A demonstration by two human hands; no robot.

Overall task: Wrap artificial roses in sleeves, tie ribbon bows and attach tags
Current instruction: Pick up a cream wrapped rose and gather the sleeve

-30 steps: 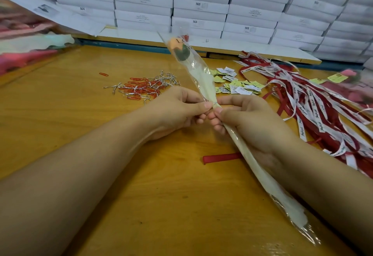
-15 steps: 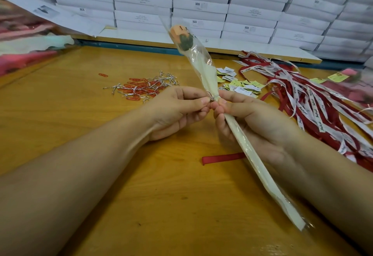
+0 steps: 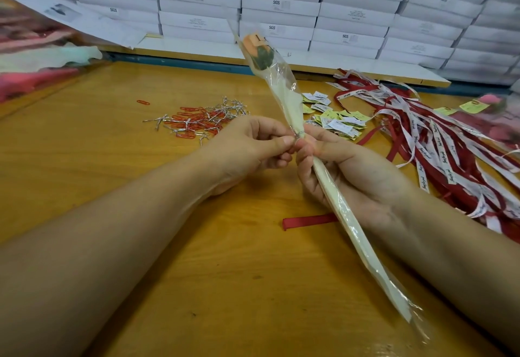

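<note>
An artificial rose (image 3: 257,51) with an orange bud sits in a clear and cream sleeve (image 3: 346,216) that slants from upper middle to lower right above the wooden table (image 3: 112,159). A silver twist tie (image 3: 298,135) circles the sleeve below the bud. My left hand (image 3: 250,151) pinches the tie's ends with thumb and forefinger. My right hand (image 3: 346,171) grips the sleeved stem just under the tie. A short red ribbon piece (image 3: 309,220) lies on the table beneath my right wrist.
Red paper clips and silver twist ties (image 3: 199,120) lie in a heap left of centre. Small paper tags (image 3: 334,118) are scattered behind my hands. Red and white ribbons (image 3: 439,142) spread at right. Stacked white boxes (image 3: 281,4) line the back. Pink material (image 3: 25,80) is piled at far left.
The rose has been raised and tilted more upright. The silver tie now shows around the sleeve, and my left fingers have shifted onto it.
</note>
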